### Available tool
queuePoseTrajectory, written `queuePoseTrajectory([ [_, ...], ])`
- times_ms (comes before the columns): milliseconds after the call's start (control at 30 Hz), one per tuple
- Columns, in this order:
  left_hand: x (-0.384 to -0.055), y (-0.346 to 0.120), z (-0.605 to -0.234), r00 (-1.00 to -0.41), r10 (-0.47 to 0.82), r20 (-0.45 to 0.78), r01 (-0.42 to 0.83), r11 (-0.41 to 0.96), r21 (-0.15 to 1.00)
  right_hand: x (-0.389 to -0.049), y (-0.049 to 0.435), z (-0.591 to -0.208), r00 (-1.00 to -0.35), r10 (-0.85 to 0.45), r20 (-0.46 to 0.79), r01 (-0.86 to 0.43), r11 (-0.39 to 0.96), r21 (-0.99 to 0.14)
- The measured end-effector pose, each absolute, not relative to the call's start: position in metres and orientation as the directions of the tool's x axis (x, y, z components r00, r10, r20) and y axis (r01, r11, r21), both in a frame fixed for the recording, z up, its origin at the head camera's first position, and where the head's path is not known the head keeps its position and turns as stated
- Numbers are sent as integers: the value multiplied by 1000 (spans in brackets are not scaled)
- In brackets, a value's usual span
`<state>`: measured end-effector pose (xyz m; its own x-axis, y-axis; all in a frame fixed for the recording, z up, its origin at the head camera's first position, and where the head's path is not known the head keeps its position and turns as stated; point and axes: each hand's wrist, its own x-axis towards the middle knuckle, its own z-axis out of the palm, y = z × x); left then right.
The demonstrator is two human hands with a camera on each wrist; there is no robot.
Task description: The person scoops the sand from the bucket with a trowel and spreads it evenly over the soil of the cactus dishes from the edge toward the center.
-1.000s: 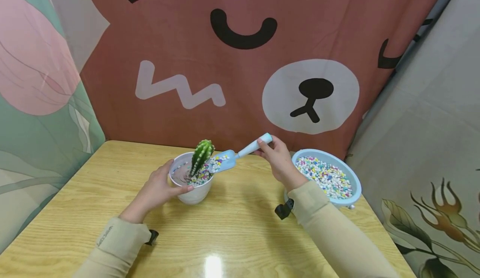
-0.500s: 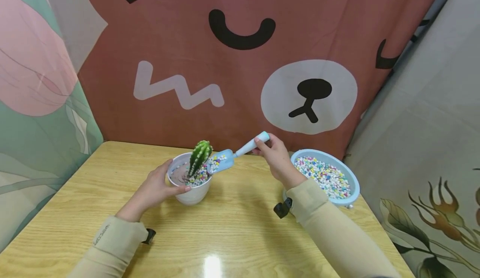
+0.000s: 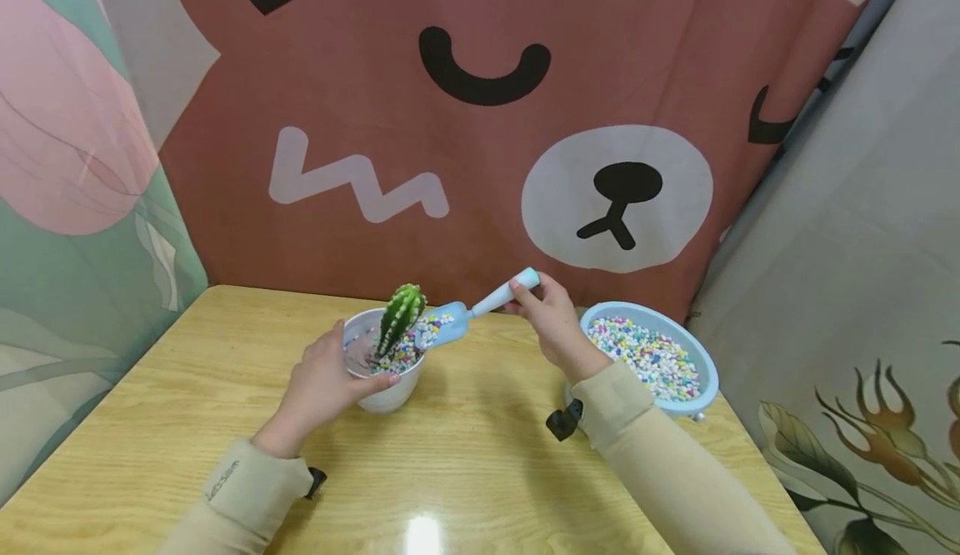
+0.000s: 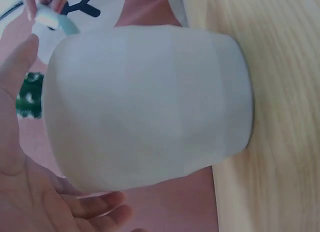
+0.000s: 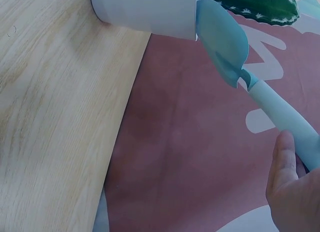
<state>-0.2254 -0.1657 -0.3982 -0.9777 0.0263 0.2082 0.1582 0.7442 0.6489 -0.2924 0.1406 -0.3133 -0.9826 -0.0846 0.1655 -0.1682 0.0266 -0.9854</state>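
A green cactus (image 3: 402, 318) leans in a white flowerpot (image 3: 389, 392), with coloured pebbles at the right side of its base. My left hand (image 3: 318, 384) holds the pot at its left side, thumb across the front of the rim. In the left wrist view the pot (image 4: 150, 107) stands on the table between thumb and fingers. My right hand (image 3: 555, 322) pinches the handle of a light-blue toy shovel (image 3: 453, 324). Pebbles lie in its blade, whose tip overlaps the pot's right rim. The right wrist view shows the blade's underside (image 5: 222, 37) against the rim.
A light-blue basin (image 3: 708, 367) full of coloured pebbles stands on the right of the wooden table (image 3: 465, 463), partly behind the right forearm. Close behind the table hangs a brown curtain (image 3: 360, 255) with a bear print. A grey floral curtain (image 3: 847, 272) borders the right.
My left hand has shifted slightly to the right around the pot, its thumb further along the front rim. The right hand and the shovel stay nearly in place.
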Motion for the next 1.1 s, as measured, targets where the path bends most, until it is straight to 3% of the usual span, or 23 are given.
queuePoseTrajectory([
  [367, -227, -164, -403, -983, -13, 183, 112, 747, 656, -295, 140, -316, -982, -93, 167, -170, 33, -985],
  [1100, -234, -171, -402, -983, 26, 182, 153, 665, 731, -290, 136, -308, -969, -132, 210, -224, 101, -969],
])
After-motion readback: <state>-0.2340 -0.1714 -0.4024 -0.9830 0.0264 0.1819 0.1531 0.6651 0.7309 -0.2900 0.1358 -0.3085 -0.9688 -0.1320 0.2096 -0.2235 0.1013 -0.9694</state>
